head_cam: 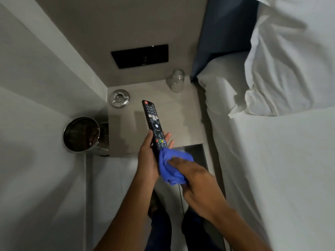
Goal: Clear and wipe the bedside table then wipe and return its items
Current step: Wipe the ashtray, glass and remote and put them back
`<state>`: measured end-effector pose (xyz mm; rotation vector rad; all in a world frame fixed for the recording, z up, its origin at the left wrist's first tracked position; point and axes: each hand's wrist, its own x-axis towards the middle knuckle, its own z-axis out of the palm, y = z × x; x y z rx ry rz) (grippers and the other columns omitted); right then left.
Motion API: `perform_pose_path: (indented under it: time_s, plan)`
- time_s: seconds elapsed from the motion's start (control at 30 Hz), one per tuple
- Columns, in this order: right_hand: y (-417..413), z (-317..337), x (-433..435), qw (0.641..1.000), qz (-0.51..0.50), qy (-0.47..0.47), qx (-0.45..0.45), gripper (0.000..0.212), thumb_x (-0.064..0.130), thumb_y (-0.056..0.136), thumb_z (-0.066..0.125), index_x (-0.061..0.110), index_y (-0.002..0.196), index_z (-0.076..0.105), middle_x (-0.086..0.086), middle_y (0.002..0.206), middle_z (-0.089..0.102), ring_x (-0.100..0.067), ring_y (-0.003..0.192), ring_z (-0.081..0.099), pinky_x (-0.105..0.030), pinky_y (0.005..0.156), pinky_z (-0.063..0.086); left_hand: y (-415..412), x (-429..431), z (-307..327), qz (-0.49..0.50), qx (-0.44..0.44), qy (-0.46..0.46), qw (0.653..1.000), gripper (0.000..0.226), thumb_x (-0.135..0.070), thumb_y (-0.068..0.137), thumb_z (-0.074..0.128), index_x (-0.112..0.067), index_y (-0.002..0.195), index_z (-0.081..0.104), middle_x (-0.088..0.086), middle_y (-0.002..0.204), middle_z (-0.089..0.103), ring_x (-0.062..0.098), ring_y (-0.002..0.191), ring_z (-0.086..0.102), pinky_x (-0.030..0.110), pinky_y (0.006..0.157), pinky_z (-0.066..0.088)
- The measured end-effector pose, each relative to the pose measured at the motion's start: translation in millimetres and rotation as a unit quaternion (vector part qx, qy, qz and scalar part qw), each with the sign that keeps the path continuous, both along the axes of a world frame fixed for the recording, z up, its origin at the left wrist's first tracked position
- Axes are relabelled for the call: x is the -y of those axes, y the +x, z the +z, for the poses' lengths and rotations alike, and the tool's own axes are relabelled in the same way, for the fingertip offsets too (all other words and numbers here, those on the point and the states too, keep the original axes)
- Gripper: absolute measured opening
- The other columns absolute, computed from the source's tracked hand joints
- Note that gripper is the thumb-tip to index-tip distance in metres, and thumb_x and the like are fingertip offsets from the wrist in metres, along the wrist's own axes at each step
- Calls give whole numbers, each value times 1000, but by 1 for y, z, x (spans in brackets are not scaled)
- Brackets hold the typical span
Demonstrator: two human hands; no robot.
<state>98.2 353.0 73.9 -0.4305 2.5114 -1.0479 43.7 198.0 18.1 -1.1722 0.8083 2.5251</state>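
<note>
My left hand (147, 156) holds a black remote control (153, 122) by its lower end, above the front of the grey bedside table (183, 116). My right hand (195, 180) grips a bunched blue cloth (172, 165) pressed against the remote's bottom end. On the table, a clear glass (175, 80) stands upside down at the back right. A round metal ashtray (119, 98) sits at the back left.
A shiny metal bin (81, 134) stands on the floor left of the table. The bed with white sheets (272, 160) and a pillow (293, 66) lies along the right. A black switch panel (140, 56) is on the wall behind the table.
</note>
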Motion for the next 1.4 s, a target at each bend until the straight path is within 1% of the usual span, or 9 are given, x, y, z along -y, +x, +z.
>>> perform_pose_path:
  time_s: [0.2, 0.43, 0.6, 0.77, 0.9, 1.0, 1.1, 1.23, 1.4]
  plan:
    - [-17, -9, 10, 989, -129, -26, 67, 50, 3, 90, 57, 35, 129, 55, 12, 95, 67, 1, 80, 61, -10, 66, 45, 17, 52, 4, -113, -34, -172, 978, 31, -3, 84, 69, -12, 112, 60, 11, 93, 68, 27, 80, 73, 35, 70, 60]
    - [-85, 5, 74, 988, -127, -34, -84, 74, -10, 78, 54, 23, 144, 44, -2, 149, 46, -16, 136, 43, -22, 111, 32, 33, 77, 22, -215, -102, -165, 957, 34, -34, 99, 48, -28, 132, 54, 10, 114, 72, 33, 103, 69, 31, 78, 54]
    - [-87, -7, 117, 995, -49, 8, -89, 68, 7, 79, 49, 22, 145, 44, -3, 153, 40, -20, 142, 36, -30, 114, 28, 26, 82, 19, -122, -102, -64, 985, 34, -31, 102, 41, -23, 131, 58, 8, 120, 69, 24, 108, 64, 43, 95, 50]
    - [-47, -29, 130, 999, -41, -22, -11, 67, -5, 80, 54, 23, 141, 49, -3, 149, 46, -22, 137, 43, -28, 110, 31, 9, 93, 4, 1, -59, 45, 997, 34, -26, 100, 43, -13, 116, 70, 11, 108, 73, 21, 93, 72, 31, 80, 60]
    - [-33, -37, 120, 995, -50, -63, 56, 66, -7, 88, 52, 40, 134, 49, -3, 135, 57, -20, 119, 57, -37, 102, 48, -7, 104, -16, 46, -33, -7, 998, 34, -22, 100, 45, -17, 132, 55, 8, 102, 69, 19, 86, 71, 30, 68, 60]
    - [-34, -43, 101, 994, -46, -33, 97, 64, -2, 90, 54, 48, 130, 46, 12, 120, 60, -1, 99, 59, -15, 87, 47, -26, 93, -36, 7, 2, -93, 996, 38, -21, 99, 51, -14, 136, 52, 7, 103, 64, 17, 89, 64, 30, 73, 56]
    - [-48, -54, 75, 977, -112, -20, 179, 45, 8, 94, 53, 40, 125, 53, 10, 96, 65, -3, 80, 62, -18, 72, 49, -48, 78, -58, -84, 61, -287, 952, 43, -14, 89, 67, -13, 130, 57, 8, 111, 67, 19, 95, 63, 30, 82, 52]
    - [-85, -61, 39, 942, -237, -43, 233, 34, 6, 97, 49, 37, 110, 56, 0, 85, 64, -14, 72, 61, -35, 66, 54, -76, 65, -95, -224, 102, -519, 819, 42, -18, 73, 80, -13, 112, 67, 10, 108, 70, 25, 93, 68, 34, 84, 56]
    - [-121, -80, 8, 923, -276, -77, 259, 29, 6, 98, 50, 28, 116, 57, 5, 87, 62, -10, 71, 60, -18, 53, 46, -107, 51, -132, -277, 170, -611, 722, 31, -26, 74, 74, -10, 100, 70, 14, 101, 70, 33, 93, 66, 30, 70, 48]
